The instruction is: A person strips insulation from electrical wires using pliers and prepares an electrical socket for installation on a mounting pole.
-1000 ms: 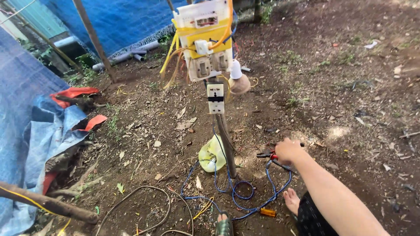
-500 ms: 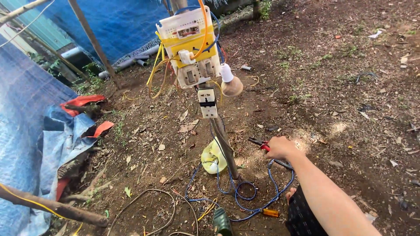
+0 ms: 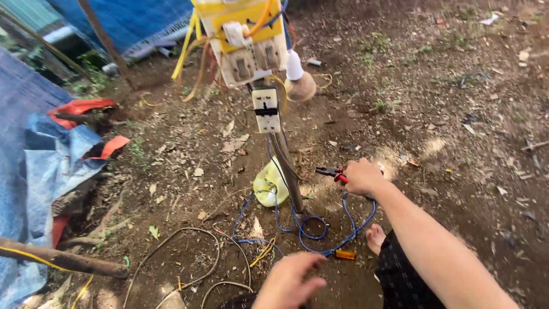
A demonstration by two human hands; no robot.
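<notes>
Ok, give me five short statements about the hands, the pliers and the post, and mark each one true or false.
1. The right hand grips red-handled pliers. True.
2. The left hand holds the pliers too. False: it is empty, low in the view near the blue wire.
3. A yellow box with sockets sits at the top of the wooden post. True.
4. The ground is tiled. False: it is bare soil with dry leaves.
5. A blue tarp lies on the left. True.

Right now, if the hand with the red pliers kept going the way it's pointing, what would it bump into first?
Probably the wooden post. The right hand points its red-handled pliers left toward it; depth is hard to judge.
</notes>
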